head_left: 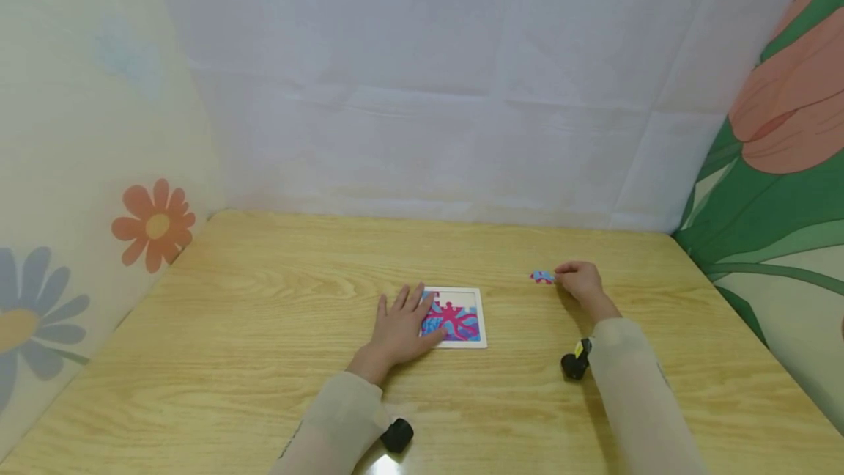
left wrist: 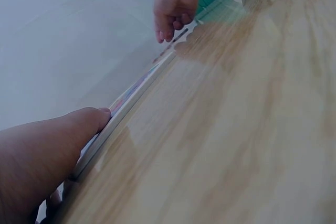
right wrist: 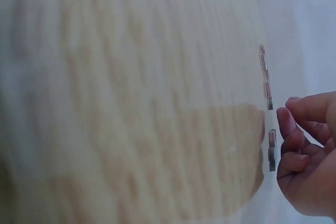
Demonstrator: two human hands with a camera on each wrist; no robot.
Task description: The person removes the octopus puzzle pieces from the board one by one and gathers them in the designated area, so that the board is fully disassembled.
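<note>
My left hand (head_left: pixel 400 328) lies with spread fingers across the left part of a white-framed jigsaw puzzle (head_left: pixel 483 321). Its thumb (left wrist: pixel 94 119) rests at the near edge in the left wrist view. The puzzle shows a pink octopus on blue, with a bare white area along its upper part. To the right, my right hand (head_left: pixel 582 283) hovers low beside several loose blue and pink puzzle pieces (head_left: pixel 542 277). In the right wrist view its loosely bent fingertips are right by the pieces (right wrist: pixel 266 80), and nothing shows between them. Another piece (right wrist: pixel 272 150) lies below the fingers.
The wooden table (head_left: pixel 264 358) spreads around both hands. A white cloth backdrop (head_left: pixel 422 94) rises behind it, with flower-patterned panels (head_left: pixel 791 167) at the sides. Each wrist carries a black camera (head_left: pixel 398 435).
</note>
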